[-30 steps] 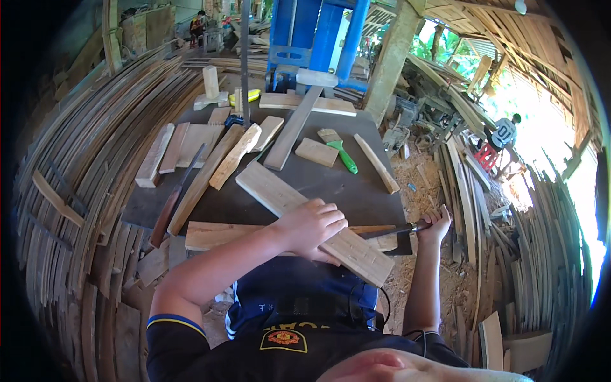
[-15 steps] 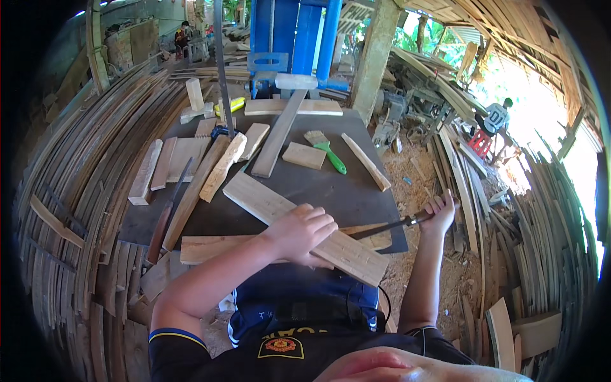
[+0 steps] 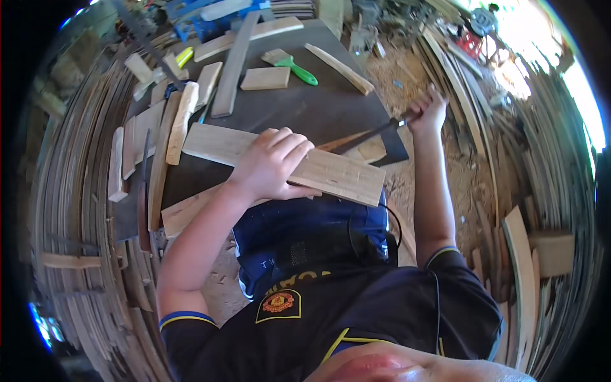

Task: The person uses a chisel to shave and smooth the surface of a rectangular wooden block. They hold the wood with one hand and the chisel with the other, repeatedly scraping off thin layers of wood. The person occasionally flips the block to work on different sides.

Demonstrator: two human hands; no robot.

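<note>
My left hand [image 3: 268,164] grips a flat, pale wooden board [image 3: 340,176] across its middle, fingers over the top and thumb along the near edge. The board slants over the near side of a dark table [image 3: 318,114], close to my body. Beneath it lies another length of wood [image 3: 181,213], partly hidden. Out to the right, my right hand [image 3: 430,114] is closed round the handle of a long, narrow dark-bladed hand tool [image 3: 368,137]. Its blade points inward to the board's far edge; the tip is hard to make out, so contact cannot be told.
Beyond the board lie a green-handled brush [image 3: 296,67], a small wooden block [image 3: 265,79] and a tapered stick [image 3: 340,68]. On the left are several wood pieces [image 3: 181,124] and a yellow object [image 3: 184,57]. Stacked timber [image 3: 83,159] flanks the table. A person [image 3: 485,22] sits far right.
The view has tilted down, so the table sits higher in the picture. The board lies flatter across the view. Both hands keep their holds; the right hand stays out to the right.
</note>
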